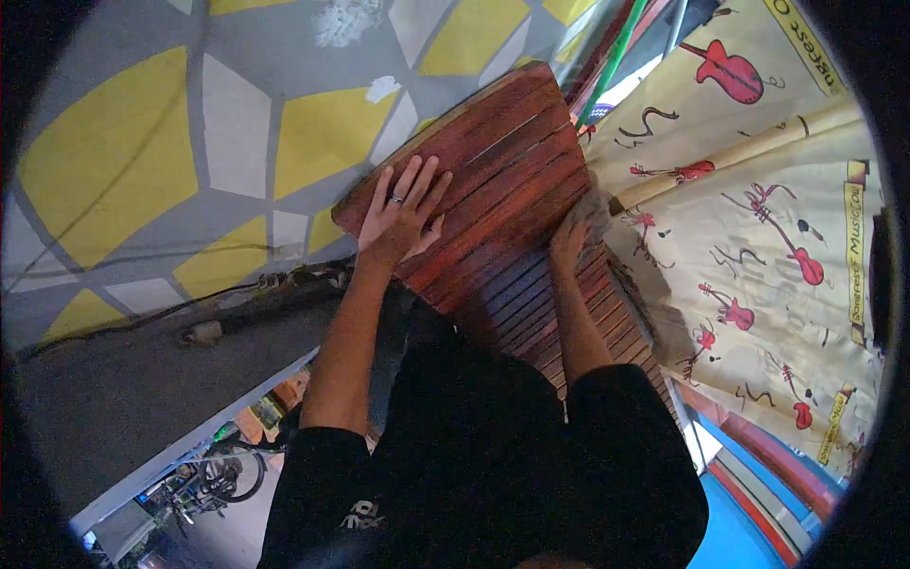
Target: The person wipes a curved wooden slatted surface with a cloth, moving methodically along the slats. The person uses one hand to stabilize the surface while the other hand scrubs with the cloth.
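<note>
A reddish-brown slatted wooden bench or panel [502,156] spreads out before me, with wide boards at the far end and narrow slats nearer my body. My left hand [403,213] rests flat on the wide boards near their left edge, fingers spread, a ring on one finger. Over at the right edge, my right hand [571,239] presses a crumpled greyish cloth [593,211] against the wood. That hand's fingers are partly hidden by the cloth.
A wall painted with yellow and white shapes [123,156] borders the left. On the right hangs a cream curtain [758,228] printed with red guitars. A dark ledge with a cable [237,289] runs at left. Below it, a bicycle [232,474] stands on the ground.
</note>
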Tool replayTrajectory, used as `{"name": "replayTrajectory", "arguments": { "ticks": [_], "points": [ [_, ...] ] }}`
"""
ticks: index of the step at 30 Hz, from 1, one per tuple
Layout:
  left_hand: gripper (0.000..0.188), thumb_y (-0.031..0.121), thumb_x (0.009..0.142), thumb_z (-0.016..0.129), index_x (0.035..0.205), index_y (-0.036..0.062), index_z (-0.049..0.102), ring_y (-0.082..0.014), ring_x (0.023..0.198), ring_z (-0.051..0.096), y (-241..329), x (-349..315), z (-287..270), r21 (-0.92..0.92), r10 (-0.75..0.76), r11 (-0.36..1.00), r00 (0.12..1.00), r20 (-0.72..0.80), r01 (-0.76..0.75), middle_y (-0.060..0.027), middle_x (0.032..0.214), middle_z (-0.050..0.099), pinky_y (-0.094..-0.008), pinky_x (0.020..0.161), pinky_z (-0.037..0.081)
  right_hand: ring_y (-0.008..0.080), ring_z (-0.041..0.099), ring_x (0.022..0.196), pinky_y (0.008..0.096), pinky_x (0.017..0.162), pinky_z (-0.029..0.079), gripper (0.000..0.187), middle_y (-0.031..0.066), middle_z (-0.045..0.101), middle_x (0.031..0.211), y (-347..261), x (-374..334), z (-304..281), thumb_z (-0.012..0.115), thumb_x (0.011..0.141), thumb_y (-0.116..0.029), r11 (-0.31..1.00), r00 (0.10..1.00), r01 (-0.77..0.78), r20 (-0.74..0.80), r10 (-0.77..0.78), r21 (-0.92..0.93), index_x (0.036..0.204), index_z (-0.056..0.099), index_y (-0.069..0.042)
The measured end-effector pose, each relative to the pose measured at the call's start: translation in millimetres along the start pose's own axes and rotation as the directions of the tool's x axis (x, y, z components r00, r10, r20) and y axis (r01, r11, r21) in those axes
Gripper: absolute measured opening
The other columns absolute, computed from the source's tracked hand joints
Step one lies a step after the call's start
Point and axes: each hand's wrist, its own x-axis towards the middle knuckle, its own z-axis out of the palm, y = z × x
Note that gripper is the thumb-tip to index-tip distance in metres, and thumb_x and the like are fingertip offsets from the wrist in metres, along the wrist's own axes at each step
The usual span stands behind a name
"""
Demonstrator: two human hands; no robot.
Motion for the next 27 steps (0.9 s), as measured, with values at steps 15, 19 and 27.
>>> {"name": "replayTrajectory", "arguments": {
  "ticks": [15,19,27],
  "points": [
    [0.064,0.048,0.092,0.049,0.151,0.0268,0.035,-0.0249,0.149,0.017,-6,-4,7,0.034,0.008,0.999,1.000,-0.028,-0.007,-0.0053,0.161,0.021,-0.0525,0.119,0.015,0.0478,0.026,0.141,0.0475,0.119,0.018,0.051,0.0256,0.029,0.154,18,4,-13,0.040,0.102,-0.024,0.999,0.999,-0.020,0.029,0.019,0.046,0.146,0.038,0.001],
    [0.064,0.047,0.092,0.050,0.151,0.0265,0.037,-0.0252,0.148,0.019,1,-2,9,0.025,0.001,1.000,1.000,-0.010,-0.001,-0.0052,0.161,0.023,-0.0522,0.118,0.016,0.0489,0.026,0.141,0.0547,0.117,0.017,0.052,0.0229,0.030,0.155,-73,20,6,0.049,0.098,-0.021,0.936,0.936,0.351,0.018,-0.351,0.015,0.148,0.040,-0.009],
    [0.065,0.047,0.090,0.052,0.151,0.0264,0.037,-0.0243,0.148,0.019,1,0,10,0.023,0.006,1.000,0.998,-0.059,-0.004,-0.0047,0.160,0.024,-0.0517,0.119,0.018,0.0471,0.020,0.144,0.0514,0.118,0.017,0.053,0.0232,0.026,0.156,-2,-90,-18,0.048,0.097,-0.016,0.906,0.879,0.408,0.317,-0.357,-0.112,0.148,0.038,-0.005]
  ]
}}
